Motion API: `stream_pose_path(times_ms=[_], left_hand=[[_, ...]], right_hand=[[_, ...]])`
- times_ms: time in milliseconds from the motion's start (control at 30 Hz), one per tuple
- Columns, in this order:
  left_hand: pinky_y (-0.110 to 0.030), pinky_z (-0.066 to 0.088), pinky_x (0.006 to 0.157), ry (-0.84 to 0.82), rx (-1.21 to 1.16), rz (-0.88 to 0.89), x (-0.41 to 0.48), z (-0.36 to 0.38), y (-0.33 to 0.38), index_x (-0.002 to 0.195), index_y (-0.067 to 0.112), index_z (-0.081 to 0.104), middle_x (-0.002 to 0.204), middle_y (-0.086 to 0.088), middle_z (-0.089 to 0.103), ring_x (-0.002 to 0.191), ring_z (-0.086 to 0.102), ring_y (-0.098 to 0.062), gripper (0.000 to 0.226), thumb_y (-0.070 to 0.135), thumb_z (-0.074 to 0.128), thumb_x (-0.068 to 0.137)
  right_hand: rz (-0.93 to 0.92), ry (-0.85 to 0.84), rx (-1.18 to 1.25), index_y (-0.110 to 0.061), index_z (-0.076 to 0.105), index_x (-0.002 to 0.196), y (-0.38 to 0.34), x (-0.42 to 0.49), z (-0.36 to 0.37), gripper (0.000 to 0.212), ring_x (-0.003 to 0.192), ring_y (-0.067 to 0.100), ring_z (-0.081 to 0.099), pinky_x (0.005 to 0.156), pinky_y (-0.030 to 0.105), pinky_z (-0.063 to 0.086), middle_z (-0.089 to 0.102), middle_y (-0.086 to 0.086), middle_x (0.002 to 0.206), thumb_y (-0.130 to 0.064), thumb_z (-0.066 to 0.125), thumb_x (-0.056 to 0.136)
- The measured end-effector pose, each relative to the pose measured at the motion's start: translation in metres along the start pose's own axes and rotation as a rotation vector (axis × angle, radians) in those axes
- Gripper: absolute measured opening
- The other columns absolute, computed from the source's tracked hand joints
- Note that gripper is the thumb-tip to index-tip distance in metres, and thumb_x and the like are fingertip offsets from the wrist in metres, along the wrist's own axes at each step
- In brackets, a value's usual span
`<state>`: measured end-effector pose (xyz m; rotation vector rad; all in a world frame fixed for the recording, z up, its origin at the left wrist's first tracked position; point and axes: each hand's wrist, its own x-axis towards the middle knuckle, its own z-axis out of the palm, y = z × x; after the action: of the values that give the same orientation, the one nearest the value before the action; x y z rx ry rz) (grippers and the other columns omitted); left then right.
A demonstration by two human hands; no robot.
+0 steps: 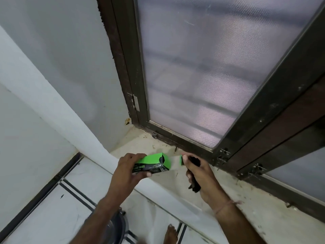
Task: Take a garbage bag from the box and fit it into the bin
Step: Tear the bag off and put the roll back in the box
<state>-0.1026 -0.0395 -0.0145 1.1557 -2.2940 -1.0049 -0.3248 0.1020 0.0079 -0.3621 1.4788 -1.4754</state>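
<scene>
Left hand (127,170) grips green box (155,162); black garbage bag (195,162) within right hand (203,174) fingers (186,157).

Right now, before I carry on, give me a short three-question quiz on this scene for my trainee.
1. True or false: the fingers of the left hand grip the green and black cardboard garbage-bag box.
2. Pick one: the black plastic garbage bag is A) inside the box, B) held in the right hand, C) pinned under the left hand.
3. Fill in: the box's open end faces the ___ hand.

Key: 1 true; 2 B; 3 right.
</scene>
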Motion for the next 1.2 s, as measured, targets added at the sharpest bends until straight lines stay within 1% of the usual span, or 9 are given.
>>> stream_pose_path(times_ms=[100, 200, 400, 600, 700, 733, 867, 933, 1200], left_hand=[[-0.018, 0.039, 0.082, -0.018, 0.018, 0.019, -0.001, -0.004, 0.0, 0.128, 0.032, 0.067, 0.109, 0.013, 0.057, 0.106, 0.052, -0.016, 0.071, 0.071, 0.065, 0.069], [-0.016, 0.038, 0.084, -0.04, 0.019, 0.035, 0.0, -0.005, 0.006, 0.127, 0.036, 0.066, 0.109, 0.017, 0.057, 0.108, 0.051, -0.014, 0.063, 0.063, 0.071, 0.07], [-0.019, 0.04, 0.082, -0.07, 0.039, 0.073, 0.005, -0.003, 0.013, 0.125, 0.039, 0.066, 0.108, 0.02, 0.055, 0.109, 0.05, -0.013, 0.057, 0.053, 0.078, 0.071], [-0.035, 0.05, 0.086, -0.086, 0.065, 0.105, 0.006, -0.005, 0.015, 0.126, 0.038, 0.066, 0.111, 0.016, 0.056, 0.111, 0.051, -0.015, 0.058, 0.055, 0.077, 0.071], [-0.039, 0.052, 0.083, -0.089, 0.096, 0.123, 0.004, -0.006, 0.015, 0.126, 0.039, 0.065, 0.112, 0.014, 0.056, 0.111, 0.051, -0.015, 0.057, 0.054, 0.076, 0.073], [-0.039, 0.052, 0.083, -0.087, 0.104, 0.125, 0.003, -0.006, 0.015, 0.126, 0.039, 0.065, 0.112, 0.014, 0.056, 0.111, 0.05, -0.015, 0.056, 0.053, 0.076, 0.073], [-0.035, 0.051, 0.081, -0.079, 0.121, 0.122, 0.001, -0.005, 0.015, 0.127, 0.04, 0.064, 0.112, 0.017, 0.054, 0.111, 0.049, -0.013, 0.056, 0.053, 0.076, 0.074], [-0.032, 0.051, 0.08, -0.068, 0.128, 0.124, 0.001, -0.004, 0.016, 0.127, 0.042, 0.064, 0.112, 0.019, 0.054, 0.111, 0.048, -0.01, 0.055, 0.054, 0.077, 0.074], [-0.037, 0.052, 0.08, -0.075, 0.213, 0.055, 0.01, 0.005, 0.013, 0.126, 0.038, 0.066, 0.111, 0.014, 0.053, 0.111, 0.044, -0.012, 0.054, 0.041, 0.085, 0.077]], right_hand=[[-0.054, -0.113, -0.035, -0.025, 0.076, 0.12, -0.006, -0.003, -0.004, 0.024, 0.056, 0.008, 0.041, 0.048, 0.02, 0.037, 0.075, 0.004, 0.095, -0.026, 0.067, 0.098], [-0.092, -0.178, -0.166, -0.026, 0.074, 0.123, -0.005, -0.002, 0.001, 0.028, 0.056, 0.009, 0.04, 0.049, 0.024, 0.036, 0.073, 0.001, 0.087, -0.018, 0.072, 0.096], [-0.188, -0.187, -0.263, -0.001, 0.069, 0.111, -0.008, 0.003, 0.008, 0.021, 0.06, -0.007, 0.058, 0.057, 0.007, 0.042, 0.067, -0.009, 0.085, 0.002, 0.074, 0.09], [-0.171, -0.252, -0.345, -0.001, 0.068, 0.098, -0.016, 0.006, 0.009, 0.015, 0.061, -0.005, 0.053, 0.056, 0.009, 0.04, 0.061, -0.005, 0.084, -0.002, 0.079, 0.088], [-0.134, -0.289, -0.4, -0.004, 0.074, 0.1, -0.018, 0.006, 0.009, 0.019, 0.06, 0.019, 0.045, 0.048, 0.024, 0.034, 0.06, -0.002, 0.075, -0.015, 0.082, 0.087], [-0.122, -0.294, -0.402, -0.005, 0.075, 0.1, -0.018, 0.007, 0.009, 0.02, 0.059, 0.02, 0.041, 0.048, 0.024, 0.033, 0.059, -0.003, 0.071, -0.017, 0.083, 0.087], [-0.08, -0.264, -0.32, 0.003, 0.074, 0.101, -0.017, 0.009, 0.01, 0.018, 0.049, 0.004, 0.045, 0.048, 0.015, 0.037, 0.059, -0.012, 0.058, -0.01, 0.079, 0.089], [-0.059, -0.242, -0.275, 0.002, 0.074, 0.101, -0.013, 0.009, 0.012, 0.016, 0.047, 0.005, 0.043, 0.042, 0.018, 0.037, 0.057, -0.011, 0.055, -0.009, 0.077, 0.09], [-0.098, -0.118, -0.202, -0.012, 0.069, 0.107, 0.009, 0.012, 0.02, 0.022, 0.053, 0.006, 0.054, 0.051, 0.018, 0.046, 0.072, -0.01, 0.083, 0.002, 0.074, 0.091]])
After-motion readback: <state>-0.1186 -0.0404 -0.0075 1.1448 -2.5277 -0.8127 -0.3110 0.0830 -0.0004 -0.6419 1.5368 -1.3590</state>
